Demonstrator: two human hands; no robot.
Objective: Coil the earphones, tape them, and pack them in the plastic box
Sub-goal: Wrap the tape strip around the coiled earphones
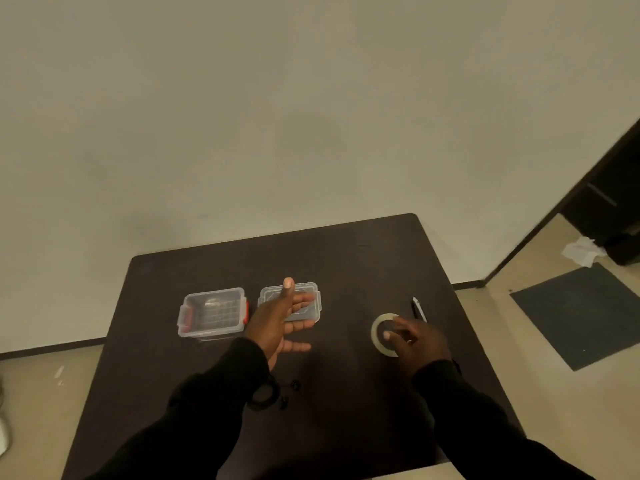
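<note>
The black earphones (pixel 268 396) lie coiled on the dark table (pixel 346 265), partly under my left sleeve, with two earbuds beside the coil. My left hand (pixel 284 323) hovers open, palm to the right, fingers spread, holding nothing. Behind it lies the clear lid (pixel 304 289). The clear plastic box (pixel 213 317) with red latches stands open to the left. My right hand (pixel 414 337) rests on the roll of clear tape (pixel 379 329), fingers curled over its right side.
A pen-like tool (pixel 418 308) lies just beyond the tape roll. The table's right edge borders tiled floor with a dark mat (pixel 578 313) and crumpled white paper (pixel 581 251). A plain wall rises behind the table.
</note>
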